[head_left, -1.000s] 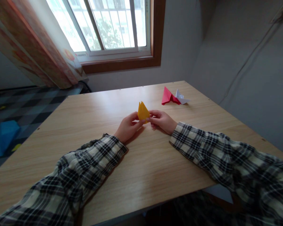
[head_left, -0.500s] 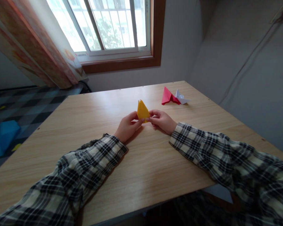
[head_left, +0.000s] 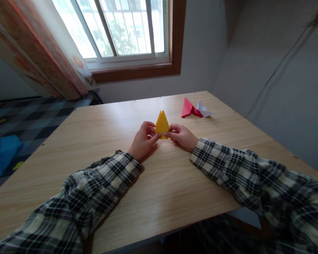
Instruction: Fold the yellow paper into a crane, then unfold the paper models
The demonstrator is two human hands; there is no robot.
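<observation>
A piece of folded yellow paper [head_left: 162, 123] stands upright between my two hands, its two narrow points side by side at the top and a crease line down the middle. My left hand [head_left: 144, 138] pinches its lower left side, the thumb lying on the front face near the bottom. From the other side my right hand [head_left: 182, 135] grips the lower right edge, with its thumb tip also on the front close to my left thumb. The fingers behind the paper are partly hidden.
On the wooden table [head_left: 137, 197], a red folded paper [head_left: 188, 108] and a white folded paper [head_left: 204, 110] lie touching at the back right. A blue paper shape [head_left: 5, 153] rests on the checked cloth [head_left: 31, 116] at left. A window [head_left: 127, 28] is behind the table.
The yellow paper has turned a little to face me more squarely and shifted slightly right. My left fingers have lifted and curled more; my right hand has barely moved.
</observation>
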